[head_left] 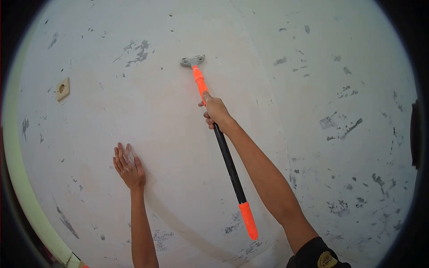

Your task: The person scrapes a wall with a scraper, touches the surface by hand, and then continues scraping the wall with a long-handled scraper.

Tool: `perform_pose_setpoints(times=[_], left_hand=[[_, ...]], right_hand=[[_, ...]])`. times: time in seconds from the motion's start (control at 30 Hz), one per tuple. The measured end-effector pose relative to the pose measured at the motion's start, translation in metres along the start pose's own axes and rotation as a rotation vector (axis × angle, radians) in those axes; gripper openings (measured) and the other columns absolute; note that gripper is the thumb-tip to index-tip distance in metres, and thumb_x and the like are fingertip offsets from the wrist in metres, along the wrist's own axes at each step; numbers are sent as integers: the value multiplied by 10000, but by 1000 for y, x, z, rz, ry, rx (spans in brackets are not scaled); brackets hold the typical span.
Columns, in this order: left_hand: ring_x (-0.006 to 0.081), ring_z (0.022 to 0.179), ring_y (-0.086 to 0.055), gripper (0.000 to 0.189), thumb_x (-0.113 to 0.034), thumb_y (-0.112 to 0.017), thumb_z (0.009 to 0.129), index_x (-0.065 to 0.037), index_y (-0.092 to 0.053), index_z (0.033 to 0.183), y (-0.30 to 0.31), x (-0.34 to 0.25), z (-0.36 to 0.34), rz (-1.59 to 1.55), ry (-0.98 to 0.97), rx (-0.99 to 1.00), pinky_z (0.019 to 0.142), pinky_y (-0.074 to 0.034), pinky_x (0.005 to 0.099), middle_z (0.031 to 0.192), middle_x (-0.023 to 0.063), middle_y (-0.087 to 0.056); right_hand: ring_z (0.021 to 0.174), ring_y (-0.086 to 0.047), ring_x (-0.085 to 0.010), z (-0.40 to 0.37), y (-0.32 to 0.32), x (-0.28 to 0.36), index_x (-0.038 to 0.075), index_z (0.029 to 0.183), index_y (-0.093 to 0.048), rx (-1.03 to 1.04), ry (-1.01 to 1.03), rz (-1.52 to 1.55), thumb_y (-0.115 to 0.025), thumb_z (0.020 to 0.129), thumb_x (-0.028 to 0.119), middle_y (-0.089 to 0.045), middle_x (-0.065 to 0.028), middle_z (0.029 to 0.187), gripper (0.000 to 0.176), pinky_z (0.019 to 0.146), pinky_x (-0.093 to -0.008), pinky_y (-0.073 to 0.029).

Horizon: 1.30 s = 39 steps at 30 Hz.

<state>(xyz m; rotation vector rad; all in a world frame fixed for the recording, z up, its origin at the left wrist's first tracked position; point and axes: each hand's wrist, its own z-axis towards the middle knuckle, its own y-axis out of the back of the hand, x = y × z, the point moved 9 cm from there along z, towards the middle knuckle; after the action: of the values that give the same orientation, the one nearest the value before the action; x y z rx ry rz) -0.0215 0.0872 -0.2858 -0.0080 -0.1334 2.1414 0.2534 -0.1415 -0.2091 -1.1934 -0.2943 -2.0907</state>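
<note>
My right hand (216, 111) is wrapped round a long-handled scraper (229, 163), near where its upper orange sleeve meets the black shaft. The scraper's grey metal head (192, 60) lies against the white wall (178, 116), above my hand. Its orange end grip (248, 221) hangs at the lower right, beside my forearm. Lower on the left, my left hand (128, 166) is raised against the wall with fingers stretched out, and nothing is in it. Whitish dust shows on the back of its fingers.
A cream power socket (63, 89) is set in the wall at the left. Grey patches (340, 127) of bare surface dot the wall, densest on the right. A corner line runs down right of the scraper. Pale green trim (33, 196) borders the left side.
</note>
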Motion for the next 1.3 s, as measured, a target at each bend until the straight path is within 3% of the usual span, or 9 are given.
perform_pose_setpoints(times=[0.2,0.4,0.67,0.97,1.13,1.3], left_hand=[[290,1546,-257,495,-241,-449,1017,-85,-539,1478,1,-1,-1,-14,3,-2,1265,-154,499,1642,77,-361],[288,1545,-259,499,-220,-470,1003,-78,-542,1477,1,-2,2,-14,9,7,1265,-153,499,1644,80,-360],[298,1541,-268,504,-204,-478,994,-69,-544,1475,4,-3,0,-3,7,1,1262,-165,489,1647,85,-358],[303,1545,-261,501,-208,-479,995,-70,-548,1471,4,-2,1,-23,22,11,1260,-169,500,1646,92,-360],[304,1542,-268,504,-216,-483,991,-74,-548,1470,4,-2,1,-20,12,9,1259,-170,501,1644,90,-363],[303,1541,-270,507,-204,-494,987,-81,-541,1476,4,-2,1,-19,13,17,1259,-173,501,1644,88,-364]], right_hand=[[424,-305,-81,-55,7,-48,44,1097,-555,24,-71,-77,-339,1080,574,-333,35,624,572,400,-303,-330],[427,-285,-79,-22,-1,-9,59,1112,-545,37,-16,-9,-340,1081,574,-328,40,619,555,409,-287,-321],[442,-288,-75,-40,-12,-21,56,1109,-539,14,-65,-53,-338,1080,573,-333,46,631,556,416,-285,-321],[437,-292,-78,-1,-33,18,40,1134,-548,-1,-12,-2,-348,1076,574,-336,43,629,573,406,-294,-356],[415,-322,-83,-26,-25,-19,23,1149,-568,1,6,-6,-358,1073,580,-368,27,614,599,387,-299,-365],[337,-348,-101,-81,-8,-104,15,1145,-573,35,-28,20,-386,1077,573,-392,11,561,592,326,-297,-351]])
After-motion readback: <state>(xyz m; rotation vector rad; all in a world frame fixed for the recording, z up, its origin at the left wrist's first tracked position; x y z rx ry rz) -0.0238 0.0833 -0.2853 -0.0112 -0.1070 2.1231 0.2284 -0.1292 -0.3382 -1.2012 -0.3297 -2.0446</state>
